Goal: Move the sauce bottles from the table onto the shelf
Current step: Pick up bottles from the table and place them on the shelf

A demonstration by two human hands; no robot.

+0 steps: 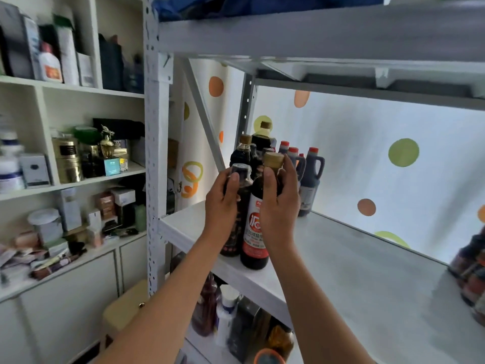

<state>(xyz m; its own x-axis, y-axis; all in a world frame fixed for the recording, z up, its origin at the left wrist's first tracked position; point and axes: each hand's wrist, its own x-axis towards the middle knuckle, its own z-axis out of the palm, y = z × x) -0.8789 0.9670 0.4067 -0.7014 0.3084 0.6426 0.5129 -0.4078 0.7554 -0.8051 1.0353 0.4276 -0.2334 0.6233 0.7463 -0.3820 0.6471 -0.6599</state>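
Two dark sauce bottles stand at the front left of the white shelf board (354, 261). My left hand (223, 206) grips the neck of the black-capped bottle (233, 240). My right hand (279, 206) wraps the shoulder of the gold-capped bottle with a red and white label (254, 232). Both bottles are upright with their bases on the board. Behind them stand several more dark bottles: gold-capped ones (245, 151) and red-capped jugs with handles (311, 174).
A shelf beam (315, 35) runs overhead. The metal upright (152, 153) stands at the left. Jars (469, 269) sit at the board's right edge. Bottles (228, 313) fill the level below. A cluttered white cabinet (65, 166) is further left.
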